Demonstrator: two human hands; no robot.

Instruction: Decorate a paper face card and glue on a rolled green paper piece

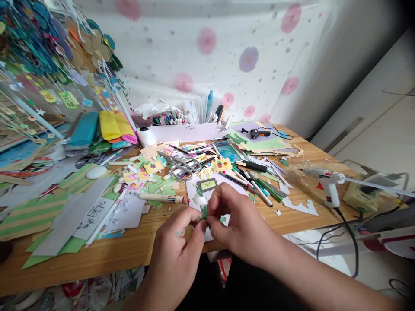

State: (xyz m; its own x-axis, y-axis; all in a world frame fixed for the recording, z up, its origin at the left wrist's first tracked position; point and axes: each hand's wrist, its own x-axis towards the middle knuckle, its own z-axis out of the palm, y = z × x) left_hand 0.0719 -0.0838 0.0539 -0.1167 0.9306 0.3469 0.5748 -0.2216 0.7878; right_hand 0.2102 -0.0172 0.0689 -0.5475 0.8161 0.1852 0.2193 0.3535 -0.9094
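Observation:
My left hand (pixel 180 239) and my right hand (pixel 238 222) meet above the table's front edge. Both are closed, fingertips pinching a small green piece with a white top (pixel 201 201); the fingers hide most of it. Green smudges mark the left fingers. Just behind lies a white sheet (pixel 191 186) bearing a dark-framed green paper cutout with a drawn face (pixel 206 185). A cream multi-colour pen (pixel 164 198) points toward my left hand. Grey-handled scissors (pixel 181 166) rest on the pile of pens and paper scraps beyond.
A white glue gun (pixel 330 185) stands at the right edge with its cord hanging down. Another, dark glue gun (pixel 256 133) lies on papers at the back. A box of markers (pixel 184 131) stands against the curtain. Striped paper (pixel 35 207) and strips cover the left; ornaments (pixel 68 56) hang above.

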